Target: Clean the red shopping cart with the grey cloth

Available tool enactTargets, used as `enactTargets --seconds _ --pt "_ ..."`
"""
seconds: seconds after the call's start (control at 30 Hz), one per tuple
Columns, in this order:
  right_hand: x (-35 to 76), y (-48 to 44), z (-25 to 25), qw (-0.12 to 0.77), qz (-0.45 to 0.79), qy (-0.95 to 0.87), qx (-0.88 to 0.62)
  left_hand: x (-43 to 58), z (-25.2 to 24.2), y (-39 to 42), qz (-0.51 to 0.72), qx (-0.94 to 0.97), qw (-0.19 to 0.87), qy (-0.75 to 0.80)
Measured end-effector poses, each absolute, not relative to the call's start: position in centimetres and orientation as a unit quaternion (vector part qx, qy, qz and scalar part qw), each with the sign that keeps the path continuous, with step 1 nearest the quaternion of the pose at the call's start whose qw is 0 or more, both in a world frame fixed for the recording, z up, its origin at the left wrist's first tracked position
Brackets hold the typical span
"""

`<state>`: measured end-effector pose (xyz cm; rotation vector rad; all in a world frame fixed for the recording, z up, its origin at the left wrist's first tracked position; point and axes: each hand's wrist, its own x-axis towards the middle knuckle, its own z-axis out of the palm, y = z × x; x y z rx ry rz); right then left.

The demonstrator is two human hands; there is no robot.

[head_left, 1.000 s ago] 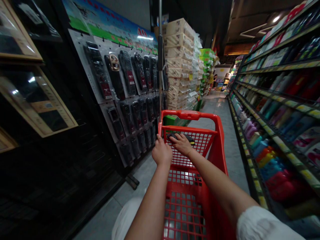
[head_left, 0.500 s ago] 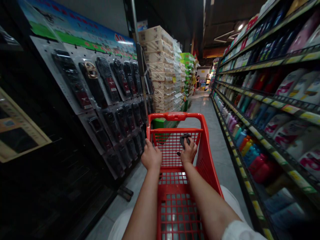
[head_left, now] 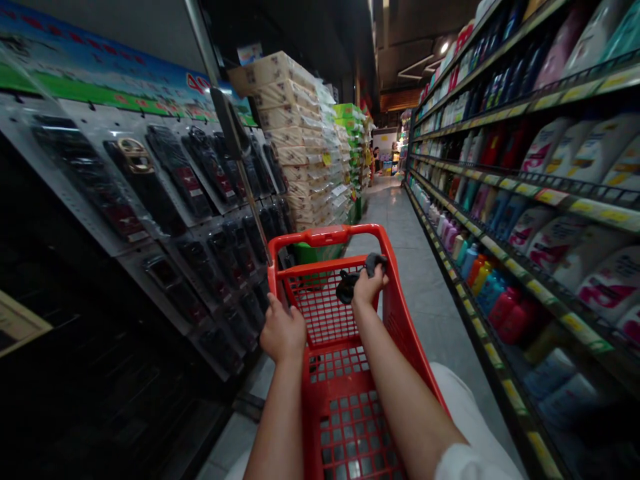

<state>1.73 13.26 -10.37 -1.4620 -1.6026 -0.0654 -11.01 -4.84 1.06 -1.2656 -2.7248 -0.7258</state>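
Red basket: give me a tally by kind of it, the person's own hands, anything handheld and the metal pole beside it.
Red basket: 1
Hands: 2 (left hand, right hand)
Metal pole: 1
Dark stuff in the right hand: pieces unclear, uncounted
Total: 4

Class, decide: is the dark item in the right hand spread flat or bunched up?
Bunched up: the dark item shows as uneven lumps beside and above the right hand.
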Motion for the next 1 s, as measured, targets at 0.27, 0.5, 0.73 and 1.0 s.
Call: enactTargets --seconds 0.27,0.5,0.73,1.0 --pt "1.4 9.8 -16.0 0.508 -0.011 -0.518 -0.688 -10.9 1.3 -4.9 -0.231 -0.410 0.018 -0.882" --pt "1.1 10.5 -15.5 0.563 0.033 -0.511 -0.649 -10.8 1.4 -4.9 -0.226 -0.407 0.011 -0.885" --pt "0.9 10.6 -10.6 0.626 0.106 -0.401 -0.661 -10.6 1.6 -4.8 -0.220 -0.403 0.013 -0.888" --pt "-0.5 6.7 -13.7 0.569 0.245 -0.249 -0.744 -10.4 1.7 -4.7 -0.216 -0.400 0.022 -0.890"
